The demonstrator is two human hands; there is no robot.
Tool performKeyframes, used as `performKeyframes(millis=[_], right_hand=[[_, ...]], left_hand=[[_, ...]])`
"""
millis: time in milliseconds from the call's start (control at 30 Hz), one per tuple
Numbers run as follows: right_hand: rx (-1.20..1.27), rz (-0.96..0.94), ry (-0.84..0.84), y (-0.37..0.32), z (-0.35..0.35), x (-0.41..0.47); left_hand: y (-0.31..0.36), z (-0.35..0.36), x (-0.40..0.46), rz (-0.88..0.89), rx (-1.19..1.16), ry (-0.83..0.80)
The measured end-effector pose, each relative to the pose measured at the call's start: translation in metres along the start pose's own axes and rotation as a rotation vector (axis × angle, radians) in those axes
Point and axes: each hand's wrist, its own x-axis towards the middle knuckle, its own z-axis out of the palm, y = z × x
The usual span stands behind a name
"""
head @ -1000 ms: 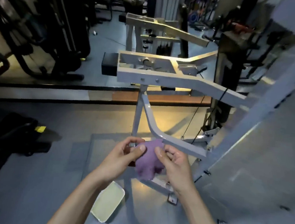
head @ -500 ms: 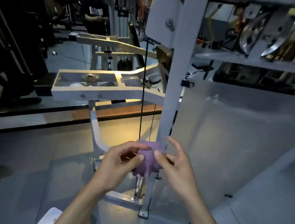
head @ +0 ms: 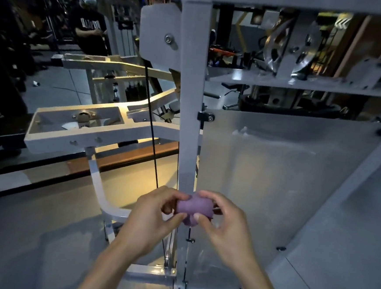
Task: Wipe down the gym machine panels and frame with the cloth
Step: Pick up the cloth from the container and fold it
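Bunching the purple cloth (head: 192, 209) tighter, the left hand (head: 154, 214) and right hand (head: 226, 227) both pinch it with curled fingers (head: 198, 217) in front of the grey post (head: 190, 121). A second ago it hung looser and lower before the angled brace; now the clear panel (head: 280, 181) fills the right of the view. My guess: wiping that panel or post comes next, though the cloth touches neither yet.
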Motion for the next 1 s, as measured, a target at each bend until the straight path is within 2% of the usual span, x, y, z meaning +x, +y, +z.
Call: performKeyframes(millis=[167, 233, 300, 400, 467, 633, 800, 867, 933, 1000], right_hand=[[-0.255, -0.154, 0.074, 0.0, 0.003, 0.013], [-0.265, -0.166, 0.099, 0.0, 0.005, 0.018], [-0.141, -0.137, 0.105, 0.0, 0.004, 0.022], [0.244, 0.045, 0.014, -0.012, 0.002, 0.025], [0.416, 0.117, 0.049, -0.019, 0.004, 0.026], [0.512, 0.145, 0.187, -0.027, 0.008, 0.028], [0.494, 0.207, 0.278, -0.028, 0.004, 0.034], [0.645, 0.289, 0.298, -0.022, 0.001, 0.037], [0.817, 0.33, 0.236, -0.016, -0.001, 0.037], [0.88, 0.319, 0.179, -0.013, -0.005, 0.038]], left_hand=[[-0.012, -0.006, 0.019, 0.096, 0.034, -0.015], [-0.019, -0.01, 0.027, 0.088, 0.0, -0.023], [-0.022, -0.015, 0.035, 0.085, -0.08, -0.075], [-0.022, -0.021, 0.043, 0.053, -0.314, -0.172], [-0.023, -0.021, 0.048, 0.039, -0.462, -0.195], [-0.033, -0.014, 0.063, 0.024, -0.691, -0.335], [-0.033, -0.007, 0.075, 0.002, -0.758, -0.525], [-0.03, 0.001, 0.081, 0.01, -0.782, -0.499], [-0.024, 0.01, 0.087, 0.012, -0.805, -0.431], [-0.013, 0.021, 0.093, 0.015, -0.826, -0.374]])
